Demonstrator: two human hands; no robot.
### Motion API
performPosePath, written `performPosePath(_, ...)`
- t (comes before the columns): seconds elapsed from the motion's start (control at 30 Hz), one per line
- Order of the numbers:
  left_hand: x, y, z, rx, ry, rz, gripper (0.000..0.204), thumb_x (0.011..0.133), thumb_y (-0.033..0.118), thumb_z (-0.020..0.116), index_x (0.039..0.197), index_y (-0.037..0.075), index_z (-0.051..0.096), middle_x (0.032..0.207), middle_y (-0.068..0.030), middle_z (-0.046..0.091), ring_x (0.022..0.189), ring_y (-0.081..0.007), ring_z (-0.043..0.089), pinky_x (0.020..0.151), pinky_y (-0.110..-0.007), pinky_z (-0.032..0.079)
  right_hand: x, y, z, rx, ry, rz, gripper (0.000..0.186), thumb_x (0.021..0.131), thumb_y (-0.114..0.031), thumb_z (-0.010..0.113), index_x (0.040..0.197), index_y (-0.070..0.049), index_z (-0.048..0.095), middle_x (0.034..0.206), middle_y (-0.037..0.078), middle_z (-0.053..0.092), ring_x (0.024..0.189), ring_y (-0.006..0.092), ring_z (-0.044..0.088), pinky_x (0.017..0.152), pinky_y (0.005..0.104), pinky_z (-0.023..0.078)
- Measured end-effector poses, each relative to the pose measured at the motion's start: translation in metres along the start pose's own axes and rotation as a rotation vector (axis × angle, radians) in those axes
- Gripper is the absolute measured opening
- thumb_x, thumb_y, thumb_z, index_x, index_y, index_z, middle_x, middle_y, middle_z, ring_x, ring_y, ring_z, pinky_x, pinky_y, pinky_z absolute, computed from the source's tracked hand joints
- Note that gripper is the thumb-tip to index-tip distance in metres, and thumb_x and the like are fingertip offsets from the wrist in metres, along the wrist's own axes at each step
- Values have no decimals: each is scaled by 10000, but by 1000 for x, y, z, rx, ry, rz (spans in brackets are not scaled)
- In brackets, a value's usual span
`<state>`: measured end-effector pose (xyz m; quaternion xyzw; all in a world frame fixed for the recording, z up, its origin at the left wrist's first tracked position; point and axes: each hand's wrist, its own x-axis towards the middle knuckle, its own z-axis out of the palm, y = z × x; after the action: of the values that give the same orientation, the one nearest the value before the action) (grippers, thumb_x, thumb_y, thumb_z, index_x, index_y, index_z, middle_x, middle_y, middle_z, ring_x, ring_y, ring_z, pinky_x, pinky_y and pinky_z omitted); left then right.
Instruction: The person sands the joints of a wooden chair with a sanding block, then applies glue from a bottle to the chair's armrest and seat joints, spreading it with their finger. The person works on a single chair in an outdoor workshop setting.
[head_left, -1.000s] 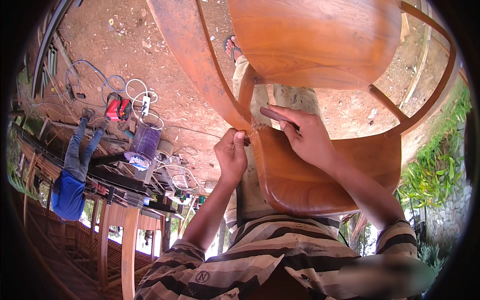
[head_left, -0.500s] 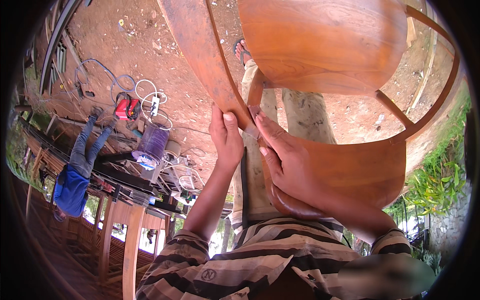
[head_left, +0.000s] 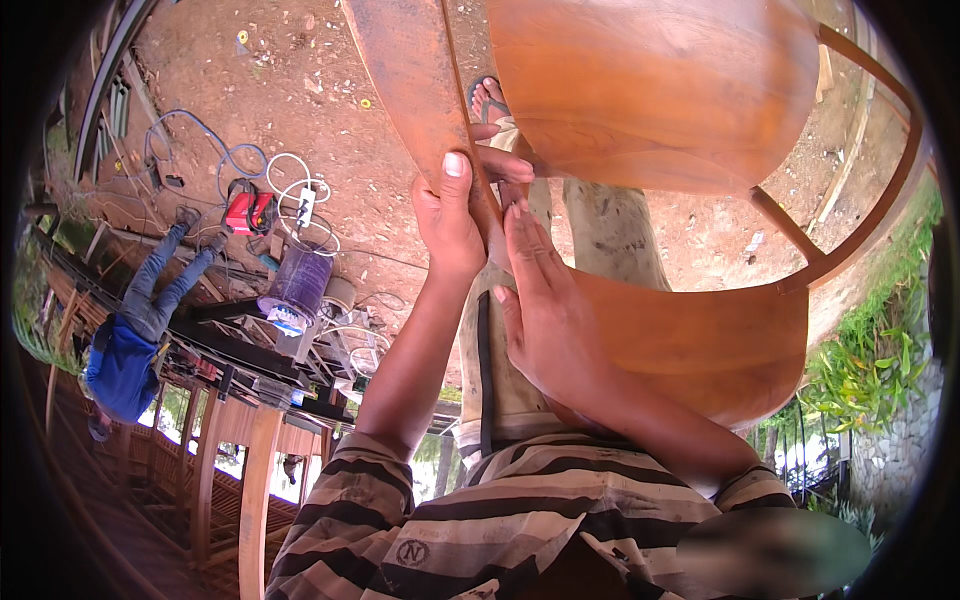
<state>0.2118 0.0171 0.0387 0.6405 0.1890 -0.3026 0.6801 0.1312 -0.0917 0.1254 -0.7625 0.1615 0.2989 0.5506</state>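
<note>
Across the whole background spreads reddish-brown ground (head_left: 330, 130), dotted with pale scraps. Directly before the person is a glossy wooden chair (head_left: 660, 90), one broad panel high in the view and another close to the person's striped shirt (head_left: 480, 520). Its curved armrest (head_left: 400, 75) sweeps down on the left to where both hands meet. Well off to the left is a co-worker (head_left: 122, 375) in a blue top; nearer are a purple drum (head_left: 303, 270) and a smaller red machine (head_left: 240, 214). The right hand (head_left: 550, 320) lies with fingers together, nearly straight, against the armrest's lower end, thumb a little apart; whether it grips anything cannot be told. The left hand (head_left: 447, 225) is closed around the armrest, thumb on its face, fingertips emerging past the opposite edge. Beside the red machine lies a white power strip (head_left: 306, 206). Something narrow and brown shows at the right fingertips, too hidden to identify.
</note>
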Motion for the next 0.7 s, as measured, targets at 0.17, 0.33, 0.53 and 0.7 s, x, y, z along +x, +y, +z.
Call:
performPosePath(0.17, 3, -3, 1, -4, 8, 53, 724, 1053, 587, 450, 1278, -96, 529, 883, -212, 719, 864, -273, 717, 820, -394, 567, -21, -10, -11, -170, -113, -13, 744, 937, 65, 546, 1581, 121, 177, 1636, 322, 241, 1507, 458, 308, 1219, 460, 332)
performPosePath(0.33, 3, -4, 1, 1, 27, 55, 727, 1051, 586, 456, 1270, -103, 533, 885, -210, 722, 863, -270, 719, 823, -397, 570, -11, -6, -6, -159, -103, 58, 729, 890, 76, 484, 1558, 155, 202, 1636, 336, 229, 1513, 466, 295, 1214, 462, 339)
performPosePath(0.53, -3, -6, 3, 50, 76, 102, 668, 1067, 544, 455, 1293, -82, 511, 982, -222, 711, 921, -274, 714, 868, -395, 560, 2, 8, -15, -78, -55, 41, 638, 928, 48, 506, 1542, 84, 336, 1542, 282, 436, 1383, 428, 483, 1117, 474, 436)
performPosePath(0.7, -43, -9, 9, 237, 198, 114, 558, 1039, 256, 613, 1436, -28, 342, 1295, -243, 607, 1163, -275, 639, 1049, -412, 487, 16, 37, -53, 241, -3, 165, 517, 986, 12, 479, 1502, 3, 458, 1346, 282, 611, 1187, 452, 620, 998, 477, 494)
